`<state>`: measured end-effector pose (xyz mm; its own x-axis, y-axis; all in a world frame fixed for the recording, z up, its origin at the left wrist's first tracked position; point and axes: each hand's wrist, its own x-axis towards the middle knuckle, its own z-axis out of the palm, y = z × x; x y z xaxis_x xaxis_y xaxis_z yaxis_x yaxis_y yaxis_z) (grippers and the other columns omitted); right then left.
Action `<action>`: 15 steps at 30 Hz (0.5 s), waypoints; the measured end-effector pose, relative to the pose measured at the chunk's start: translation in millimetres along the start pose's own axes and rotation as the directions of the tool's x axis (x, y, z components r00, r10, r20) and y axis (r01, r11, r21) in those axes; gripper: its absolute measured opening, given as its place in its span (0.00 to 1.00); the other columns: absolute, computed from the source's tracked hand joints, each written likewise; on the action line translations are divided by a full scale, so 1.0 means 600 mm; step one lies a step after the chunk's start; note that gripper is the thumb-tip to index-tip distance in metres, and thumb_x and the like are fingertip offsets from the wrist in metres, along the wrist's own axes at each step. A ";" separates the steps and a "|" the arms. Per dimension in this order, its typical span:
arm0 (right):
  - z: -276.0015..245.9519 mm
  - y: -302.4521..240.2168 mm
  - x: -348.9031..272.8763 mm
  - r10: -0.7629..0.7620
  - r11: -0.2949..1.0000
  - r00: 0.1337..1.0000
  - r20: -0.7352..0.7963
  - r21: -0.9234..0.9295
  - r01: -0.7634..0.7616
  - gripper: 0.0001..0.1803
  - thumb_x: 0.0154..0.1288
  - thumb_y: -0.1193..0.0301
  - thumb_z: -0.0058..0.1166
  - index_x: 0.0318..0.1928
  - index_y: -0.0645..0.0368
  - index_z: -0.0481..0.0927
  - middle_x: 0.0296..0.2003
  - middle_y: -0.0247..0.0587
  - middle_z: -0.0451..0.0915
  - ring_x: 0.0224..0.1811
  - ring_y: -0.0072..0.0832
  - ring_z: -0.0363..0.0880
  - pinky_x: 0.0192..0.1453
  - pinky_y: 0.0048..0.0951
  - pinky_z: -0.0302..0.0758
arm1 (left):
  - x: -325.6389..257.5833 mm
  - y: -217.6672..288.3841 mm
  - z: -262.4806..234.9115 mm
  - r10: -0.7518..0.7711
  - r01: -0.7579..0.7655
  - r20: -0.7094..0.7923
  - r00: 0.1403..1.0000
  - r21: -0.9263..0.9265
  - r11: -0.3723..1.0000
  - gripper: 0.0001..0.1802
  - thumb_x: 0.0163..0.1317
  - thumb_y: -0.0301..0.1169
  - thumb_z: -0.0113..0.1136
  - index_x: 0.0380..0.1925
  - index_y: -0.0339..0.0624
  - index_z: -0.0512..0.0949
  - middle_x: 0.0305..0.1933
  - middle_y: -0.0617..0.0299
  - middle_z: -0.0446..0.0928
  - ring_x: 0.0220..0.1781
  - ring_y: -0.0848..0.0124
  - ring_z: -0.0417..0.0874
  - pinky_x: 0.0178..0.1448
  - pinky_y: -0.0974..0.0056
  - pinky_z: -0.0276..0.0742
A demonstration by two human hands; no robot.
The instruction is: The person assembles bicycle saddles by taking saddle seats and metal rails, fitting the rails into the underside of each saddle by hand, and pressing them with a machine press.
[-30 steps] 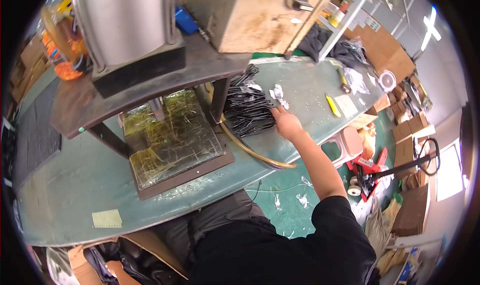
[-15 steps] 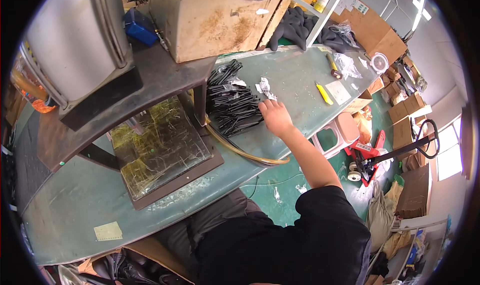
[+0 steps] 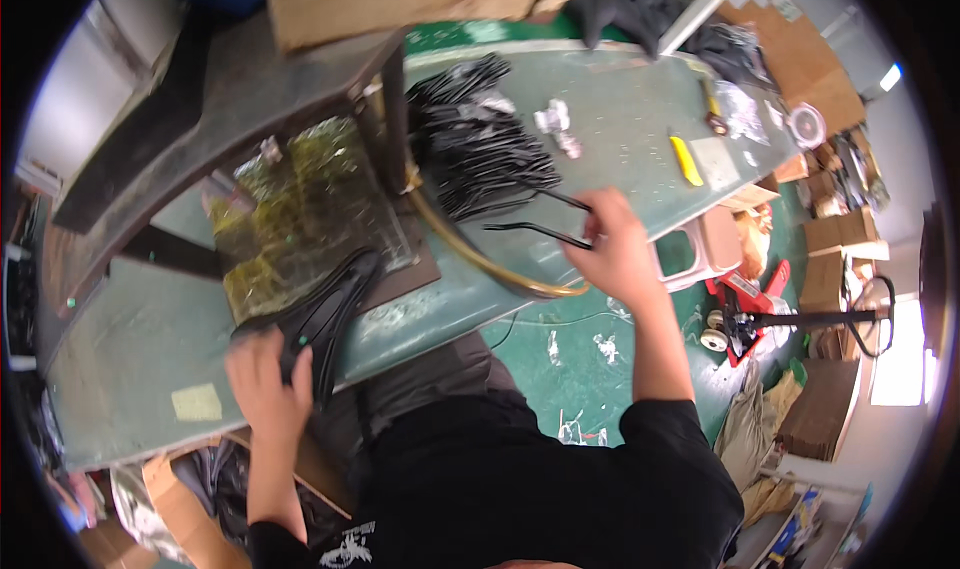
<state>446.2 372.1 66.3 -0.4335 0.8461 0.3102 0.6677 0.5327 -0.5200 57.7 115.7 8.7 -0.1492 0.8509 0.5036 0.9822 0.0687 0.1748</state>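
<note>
At the bench's near edge, my left hand (image 3: 268,384) is closed round the wide end of a black bicycle saddle (image 3: 338,304). Its narrow nose points away from me, over the corner of the press plate (image 3: 300,219). My right hand (image 3: 615,244) grips the closed end of a black bent saddle rail (image 3: 540,230), whose two prongs point left. Behind the rail lies a pile of similar black rails (image 3: 480,154), each one hard to make out singly. Both hands are apart from each other, and motion blurs the picture somewhat.
A dark metal press frame (image 3: 225,104) arches over the plate. A yellow-brown hose (image 3: 470,254) curves beside it to the bench edge. Farther right lie a yellow knife (image 3: 686,161) and crumpled paper (image 3: 558,127). A carton (image 3: 175,499) with black items stands below the bench.
My right hand has drawn back from the pile, now with a rail in it. My left hand has come into view with the saddle. The view has shifted.
</note>
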 end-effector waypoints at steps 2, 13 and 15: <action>0.002 0.000 -0.043 0.126 0.965 0.991 0.052 0.226 -0.134 0.23 0.51 0.83 0.72 0.47 0.61 0.76 0.32 0.31 0.72 0.30 0.16 0.70 0.36 0.22 0.72 | 0.037 -0.017 -0.019 -0.065 0.053 0.050 0.997 0.206 0.977 0.48 0.55 0.47 0.77 0.72 0.38 0.68 0.70 0.41 0.71 0.70 0.38 0.70 0.73 0.40 0.66; 0.154 -0.156 -0.079 -0.302 0.711 0.882 0.362 0.701 -0.044 0.07 0.70 0.78 0.65 0.47 0.67 0.86 0.28 0.31 0.79 0.28 0.18 0.73 0.32 0.24 0.69 | 0.021 -0.037 -0.021 -0.117 0.407 0.569 0.814 -0.414 0.815 0.21 0.64 0.40 0.74 0.46 0.34 0.80 0.40 0.47 0.77 0.44 0.49 0.81 0.50 0.53 0.77; 0.166 -0.161 -0.074 -0.478 0.721 0.817 0.321 0.675 0.157 0.06 0.68 0.79 0.66 0.44 0.67 0.88 0.25 0.40 0.80 0.23 0.25 0.77 0.28 0.28 0.71 | -0.006 -0.016 -0.009 -0.107 0.633 0.742 0.662 -0.477 0.610 0.22 0.70 0.40 0.70 0.52 0.35 0.76 0.42 0.51 0.79 0.45 0.61 0.81 0.53 0.59 0.77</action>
<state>340.6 281.2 23.8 -0.8680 0.4310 0.2464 0.0054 0.5044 -0.8635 48.1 109.0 9.4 -0.1190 0.9422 -0.3133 0.4500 0.3325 0.8288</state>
